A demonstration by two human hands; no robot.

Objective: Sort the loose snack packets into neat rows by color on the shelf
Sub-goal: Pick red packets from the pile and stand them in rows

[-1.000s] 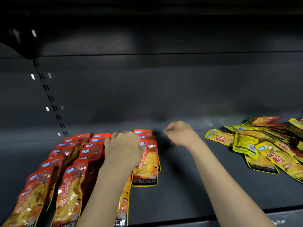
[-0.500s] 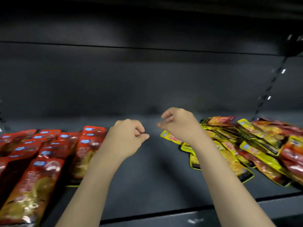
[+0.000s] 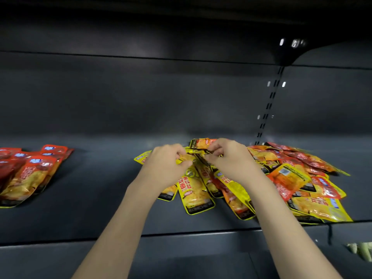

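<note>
Yellow packet (image 3: 187, 158) half-hidden; both hands' grip on it blurred.

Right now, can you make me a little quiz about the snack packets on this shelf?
1. True or false: the red packets lie in rows left of both hands.
2. Which packet colour do the left hand and right hand pinch? A red, B yellow, C green.
3. Fill in: the mixed pile holds yellow and ____ packets.

Key: 1 true. 2 B, a yellow packet. 3 red.
</note>
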